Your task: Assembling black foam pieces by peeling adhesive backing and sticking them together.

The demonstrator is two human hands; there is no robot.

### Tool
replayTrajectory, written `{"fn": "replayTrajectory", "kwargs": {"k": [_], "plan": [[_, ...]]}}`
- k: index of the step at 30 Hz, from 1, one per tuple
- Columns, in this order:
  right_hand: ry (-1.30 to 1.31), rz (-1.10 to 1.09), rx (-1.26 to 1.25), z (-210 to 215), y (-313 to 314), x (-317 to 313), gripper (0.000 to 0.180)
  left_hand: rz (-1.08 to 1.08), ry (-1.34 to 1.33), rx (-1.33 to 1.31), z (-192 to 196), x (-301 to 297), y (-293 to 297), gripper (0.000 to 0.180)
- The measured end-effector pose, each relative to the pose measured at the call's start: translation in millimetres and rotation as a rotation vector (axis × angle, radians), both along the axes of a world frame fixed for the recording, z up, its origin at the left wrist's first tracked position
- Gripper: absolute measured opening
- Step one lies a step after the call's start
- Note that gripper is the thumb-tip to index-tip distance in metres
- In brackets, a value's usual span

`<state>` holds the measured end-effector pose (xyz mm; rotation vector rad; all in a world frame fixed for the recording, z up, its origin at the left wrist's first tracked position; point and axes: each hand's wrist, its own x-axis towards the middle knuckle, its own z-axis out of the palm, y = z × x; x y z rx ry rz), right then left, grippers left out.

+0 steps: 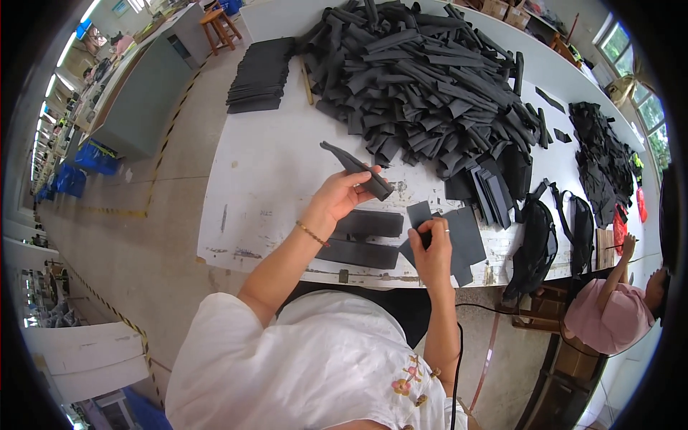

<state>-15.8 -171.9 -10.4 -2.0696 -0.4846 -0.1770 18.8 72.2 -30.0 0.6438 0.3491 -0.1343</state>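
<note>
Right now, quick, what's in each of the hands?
Left hand: closed, holding a folded black strip.
Right hand: fingers closed, apparently holding a small dark card.

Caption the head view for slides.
Left hand holds a folded black piece, right hand at flat dark pieces, heap of black strips beyond.

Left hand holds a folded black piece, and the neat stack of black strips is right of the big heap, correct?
Wrong side: in the head view, the neat stack of black strips is left of the big heap. The left hand does hold a folded black piece.
</note>
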Motion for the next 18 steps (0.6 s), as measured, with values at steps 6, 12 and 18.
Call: {"fn": "replayTrajectory", "kwargs": {"k": [6,12,18], "plan": [[-0.076,0.068,-0.127,16,13,-13,0.035,0.005,0.059,0.124,3,-1,-6,0.020],[-0.225,0.112,-0.182,17,15,-8,0.041,0.020,0.058,0.125,11,-2,-16,0.022],[-0.186,0.059,-0.144,21,23,-14,0.038,-0.015,0.050,0.160,12,-2,-19,0.024]]}}
